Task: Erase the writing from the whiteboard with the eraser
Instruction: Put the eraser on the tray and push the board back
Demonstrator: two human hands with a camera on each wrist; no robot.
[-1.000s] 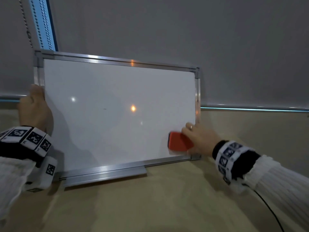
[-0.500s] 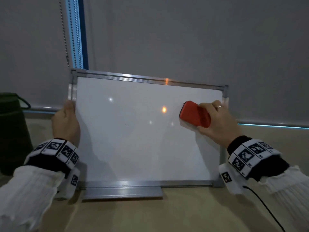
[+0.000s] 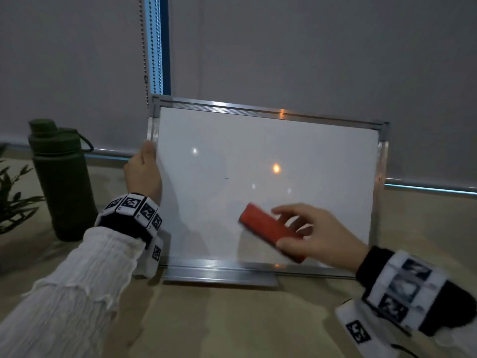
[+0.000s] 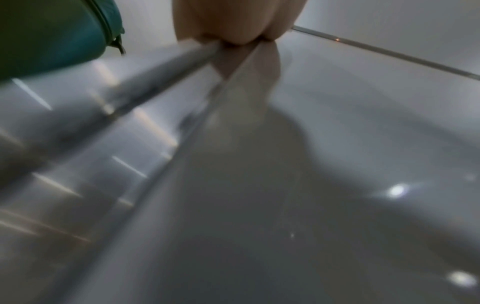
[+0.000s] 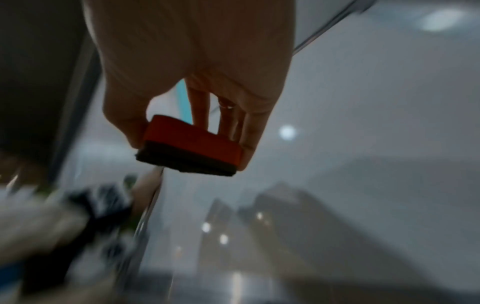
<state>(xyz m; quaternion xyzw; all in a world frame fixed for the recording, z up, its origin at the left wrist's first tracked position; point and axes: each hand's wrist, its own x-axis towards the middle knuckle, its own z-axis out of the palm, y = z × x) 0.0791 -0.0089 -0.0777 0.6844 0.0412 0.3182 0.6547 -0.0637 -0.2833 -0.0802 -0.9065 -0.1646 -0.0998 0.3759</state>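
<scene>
Steadying the upright aluminium-framed whiteboard (image 3: 268, 182), the left hand (image 3: 143, 174) clasps its left frame edge so wiping pressure cannot tip it. Over the board's lower middle, the right hand (image 3: 317, 236) pinches the red block eraser with dark felt (image 3: 271, 232) between thumb and fingers, felt facing the board. One faint dash (image 3: 226, 178) remains near the board's centre, probably the next target.

Counted around the one whiteboard (image 3: 268, 177): one red eraser (image 3: 268, 232) before its lower face, two hands (left hand (image 3: 143, 174) at its left edge, right hand (image 3: 320, 239) on the eraser), one green bottle (image 3: 60, 182) and one plant (image 3: 13, 197) to its left.
</scene>
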